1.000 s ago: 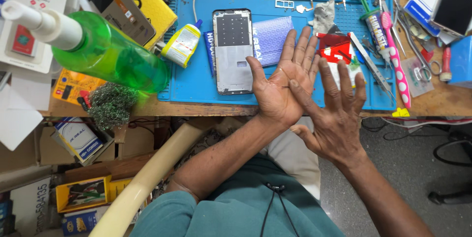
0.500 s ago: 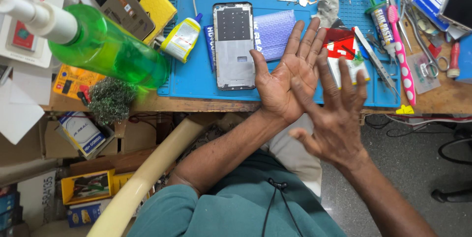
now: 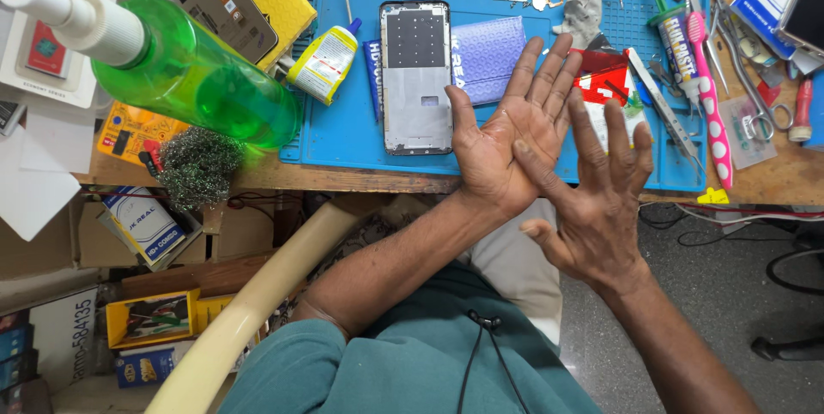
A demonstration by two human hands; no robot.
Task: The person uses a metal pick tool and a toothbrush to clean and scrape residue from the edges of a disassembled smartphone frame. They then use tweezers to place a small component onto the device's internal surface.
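1. Left hand [image 3: 506, 135] – palm up, fingers spread wide and pointing toward 1 o'clock, held over the front edge of the blue work mat [image 3: 343, 135]. Holds nothing; palm looks shiny, wet.
2. Left forearm runs from about 7 o'clock, crossing the body up to the wrist at the bench edge.
3. Right hand [image 3: 601, 199] – back of hand up, fingers spread wide and pointing to 12 o'clock. Its index finger lies across the heel of the left palm, touching it. Nothing gripped.
4. Right forearm comes in from 5 o'clock; wrist sits off the bench, over the floor gap.
5. Phone frame [image 3: 416, 75] – lies flat on the mat at 10 o'clock of the left hand, just beside the left thumb, not touched.
6. Purple textured pad [image 3: 487, 54] at 12 o'clock of the left palm, next to the phone frame, partly behind the fingertips.
7. Red packet [image 3: 601, 75] just past the right fingertips at 12 o'clock; tweezers [image 3: 661, 109] and a pink-handled tool [image 3: 708, 105] lie further toward 2 o'clock.
8. Green spray bottle [image 3: 180, 71] lies on its side well apart at 9–10 o'clock; small yellow glue bottle [image 3: 324, 62] between it and the phone frame.
9. Steel wool wad [image 3: 199, 167] at the bench edge, 9 o'clock.
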